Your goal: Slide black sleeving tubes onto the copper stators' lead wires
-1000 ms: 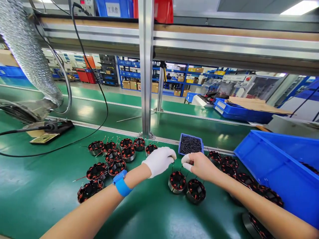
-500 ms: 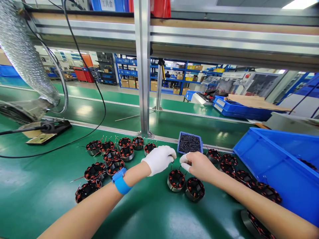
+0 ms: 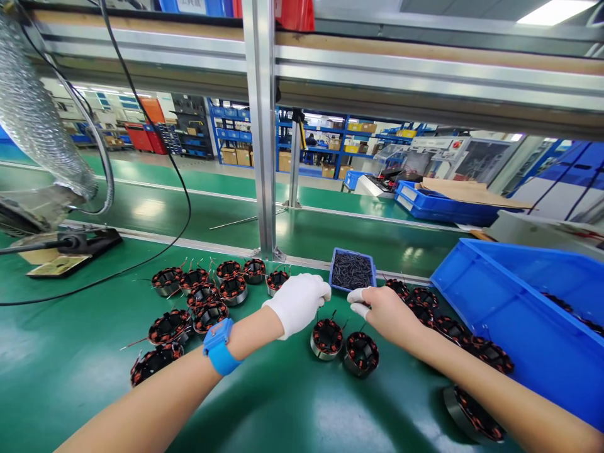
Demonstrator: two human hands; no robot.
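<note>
Blue shelving [image 3: 314,151] fills the background beyond a green desk [image 3: 264,402]. Two wound rings stand near its middle: the left ring [image 3: 327,340], and just beside it at four o'clock, the right ring [image 3: 362,354]. At the left ring's eleven o'clock, the gloved left hand [image 3: 297,305] has its grip drawn together near upright wires; whether it holds one, I cannot tell. Toward one o'clock, the right hand [image 3: 389,314] keeps a narrow grip of thumb and forefinger, contents unclear. Past both, at twelve, sits a tray [image 3: 340,289] of black bits.
</note>
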